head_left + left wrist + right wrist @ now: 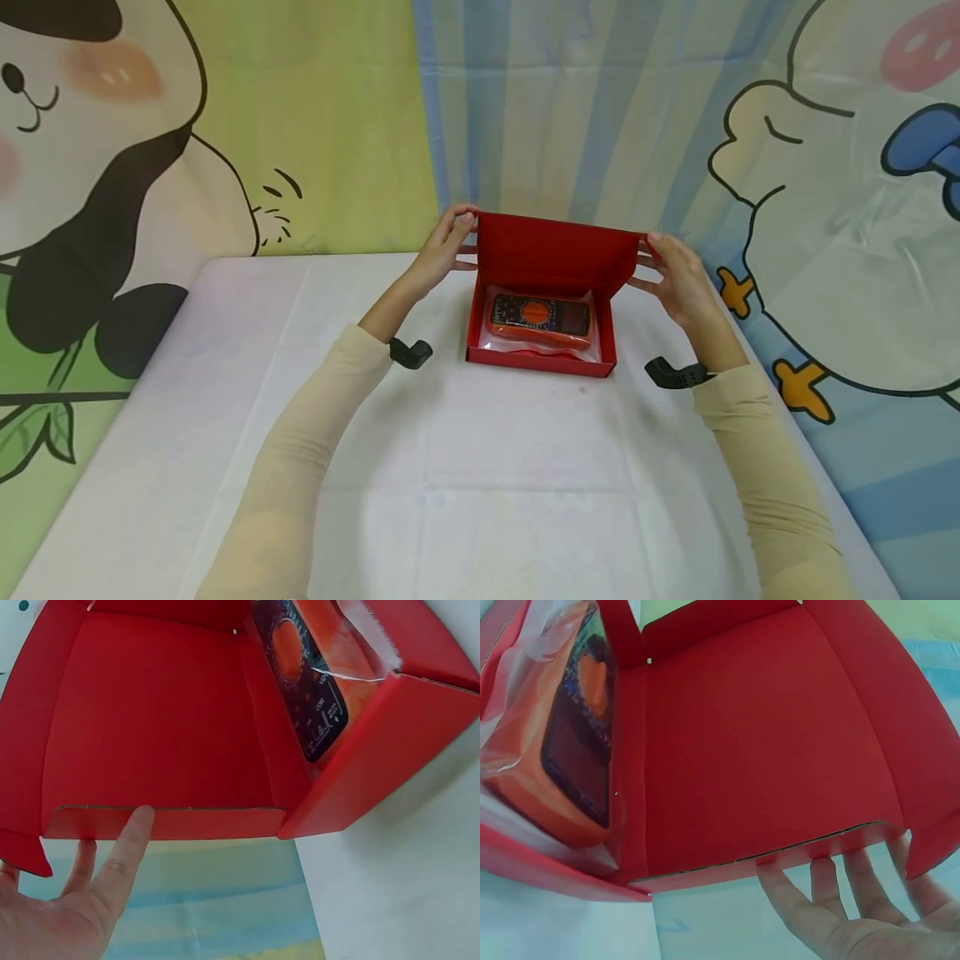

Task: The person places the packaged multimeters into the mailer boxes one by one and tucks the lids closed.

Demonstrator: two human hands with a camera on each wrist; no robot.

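A red cardboard box stands on the white table, its lid raised at the back. Inside, wrapped in clear plastic, lies an orange and black digital multimeter with a round orange dial. My left hand touches the lid's left side near the top corner; in the left wrist view one straight finger overlaps the side flap. At the opposite corner is my right hand, its spread, nearly straight fingers against the lid's right flap from outside.
A white cloth covers the table. Behind and beside it hang cartoon-printed curtains, close beyond the raised lid. A black wrist mount juts from the left wrist, another mount from the right.
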